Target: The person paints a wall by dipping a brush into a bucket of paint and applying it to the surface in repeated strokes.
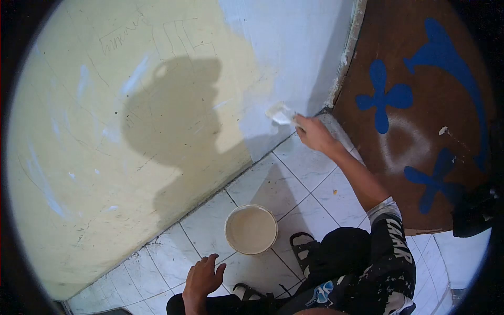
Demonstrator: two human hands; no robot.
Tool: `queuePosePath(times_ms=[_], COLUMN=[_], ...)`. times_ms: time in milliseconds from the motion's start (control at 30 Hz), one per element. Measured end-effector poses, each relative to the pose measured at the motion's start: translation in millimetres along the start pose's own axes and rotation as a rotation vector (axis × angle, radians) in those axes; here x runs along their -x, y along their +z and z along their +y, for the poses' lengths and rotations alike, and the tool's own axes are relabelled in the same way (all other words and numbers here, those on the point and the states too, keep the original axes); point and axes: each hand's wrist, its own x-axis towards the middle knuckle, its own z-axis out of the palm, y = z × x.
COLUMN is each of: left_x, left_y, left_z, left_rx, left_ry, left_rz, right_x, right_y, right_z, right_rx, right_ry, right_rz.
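Note:
My right hand point(313, 132) is closed around the handle of a paintbrush point(281, 113). The brush's pale bristles touch the lower wall, where a whitish coat point(294, 47) borders the old yellow paint point(68, 136). Over my knee, my left hand point(203, 279) holds nothing, its thumb apart from the fingers. Between my hands and the wall, a round paint bucket point(275, 239) stands on the tiled floor, with cream-white contents inside.
To the right is a brown door point(367, 152) with blue painted shapes. A rough frame strip point(344, 60) separates it from the wall. White floor tiles point(299, 163) meet the wall along a dark seam. My sandalled foot point(303, 245) is close to the bucket.

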Motion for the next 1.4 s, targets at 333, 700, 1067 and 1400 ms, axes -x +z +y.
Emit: queuePosePath(times_ms=[333, 700, 1067, 1400], left_x=[4.6, 2.8, 5.7, 12.1], left_y=[0.1, 1.0, -0.4, 2.3], left_z=[3.9, -3.0, -1.6, -0.4], left_rx=[-0.016, 0.008, 0.003, -0.03], left_ry=[-0.031, -0.008, -0.067, 0.027], left_rz=[0.007, 0.021, -0.046, 0.092], right_x=[-77.6, -102.7, -50.6, 8.7], right_y=[-94.1, -244.9, 5.8, 40.5], right_z=[-50.9, -162.4, -19.9, 10.5], right_rx=[-0.038, -0.012, -0.081, -0.043], right_ry=[0.098, -0.082, -0.249, 0.14], right_rz=[0.108, 0.529, 0.558, -0.088])
